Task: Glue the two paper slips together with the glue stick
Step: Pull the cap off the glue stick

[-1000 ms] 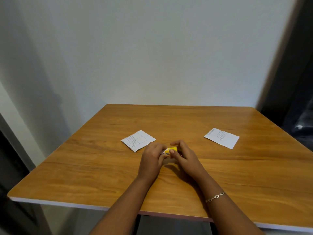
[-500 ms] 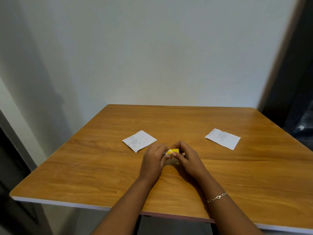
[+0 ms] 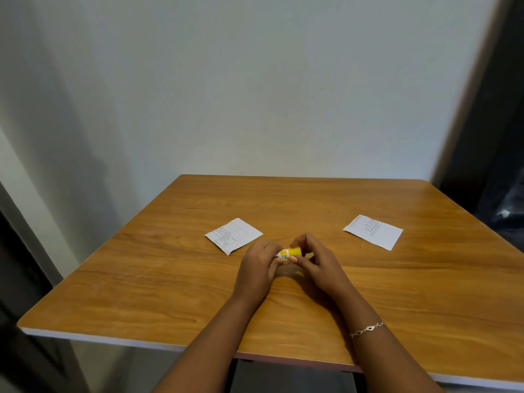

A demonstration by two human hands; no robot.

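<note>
Tabletop of orange wood grain carries both forearms, reaching in from 6 o'clock and meeting near its centre, with a thin chain bracelet on the right wrist. Left hand and right hand are each curled, fingertips pinched on opposite ends of the small yellow glue stick, held sideways just above the wood. Left paper slip lies flat at 10 o'clock of the hands, right paper slip at 2 o'clock, well apart and untouched.
</note>
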